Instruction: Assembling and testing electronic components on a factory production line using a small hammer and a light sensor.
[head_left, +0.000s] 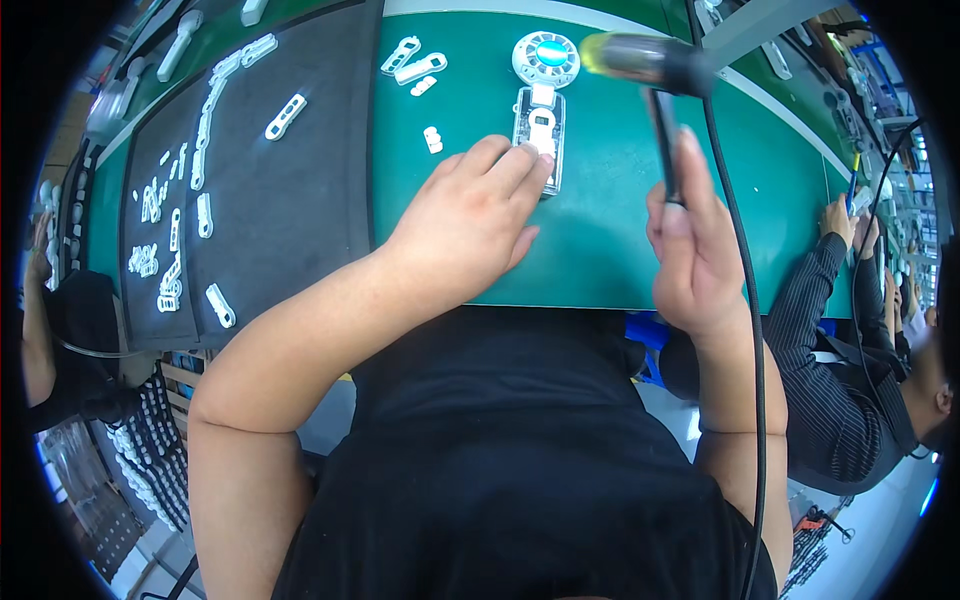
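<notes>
My right hand (695, 245) is closed around the handle of a mallet (640, 62), raised above the table's right half. The mallet's head is dark with a yellow face, blurred by motion. On the green mat, the fingertips of my left hand (475, 205) press on a white plastic part (541, 125) and hold it in a clear rectangular fixture (558, 165). My left thumb sticks out to the side, and the fingers cover part of the piece. Against the fixture's far end sits a round white device (546, 58) with a blue centre.
Left of my hand lie small white pieces (432, 139) and longer white parts (420, 68). A black mat (290, 190) holds several white parts in rows. A black cable (740, 210) hangs down beside my right arm. A person in a striped sleeve (805, 290) works at the right.
</notes>
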Demonstrator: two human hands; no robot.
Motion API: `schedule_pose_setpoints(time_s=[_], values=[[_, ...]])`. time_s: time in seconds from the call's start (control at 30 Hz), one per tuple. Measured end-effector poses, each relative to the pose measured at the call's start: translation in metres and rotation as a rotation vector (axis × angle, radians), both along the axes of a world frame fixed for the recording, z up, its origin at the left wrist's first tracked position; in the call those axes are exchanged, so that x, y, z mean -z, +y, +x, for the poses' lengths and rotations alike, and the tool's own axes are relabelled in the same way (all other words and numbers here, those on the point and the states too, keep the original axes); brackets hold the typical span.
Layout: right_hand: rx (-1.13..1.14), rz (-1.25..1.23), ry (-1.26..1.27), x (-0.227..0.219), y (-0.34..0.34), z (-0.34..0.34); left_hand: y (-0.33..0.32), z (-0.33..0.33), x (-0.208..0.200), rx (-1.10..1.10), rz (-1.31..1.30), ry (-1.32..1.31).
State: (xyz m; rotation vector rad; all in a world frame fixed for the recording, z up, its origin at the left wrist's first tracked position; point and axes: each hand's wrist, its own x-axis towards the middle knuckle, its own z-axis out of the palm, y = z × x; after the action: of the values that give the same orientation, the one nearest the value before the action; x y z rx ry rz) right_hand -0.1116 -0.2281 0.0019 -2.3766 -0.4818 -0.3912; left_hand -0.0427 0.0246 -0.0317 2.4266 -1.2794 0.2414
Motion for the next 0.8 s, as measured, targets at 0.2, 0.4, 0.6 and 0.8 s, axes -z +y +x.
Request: schedule_pose_setpoints(time_s=[0.2, 0.4, 0.6, 0.8], values=[[-0.008, -0.240, 0.285, 0.015, 0.000, 0.016, 0.000, 0.002, 0.002, -0.008, 0.000, 0.007], [0.061, -0.086, 0.173, -0.008, -0.001, 0.005, 0.001, 0.002, 0.000, -0.003, -0.004, 0.027], [0.202, -0.103, 0.273, 0.004, -0.014, 0.012, 0.007, 0.013, 0.004, 0.010, -0.146, 0.097], [0.115, -0.071, 0.244, 0.019, -0.008, 0.017, -0.001, 0.015, 0.005, -0.003, -0.197, 0.033]])
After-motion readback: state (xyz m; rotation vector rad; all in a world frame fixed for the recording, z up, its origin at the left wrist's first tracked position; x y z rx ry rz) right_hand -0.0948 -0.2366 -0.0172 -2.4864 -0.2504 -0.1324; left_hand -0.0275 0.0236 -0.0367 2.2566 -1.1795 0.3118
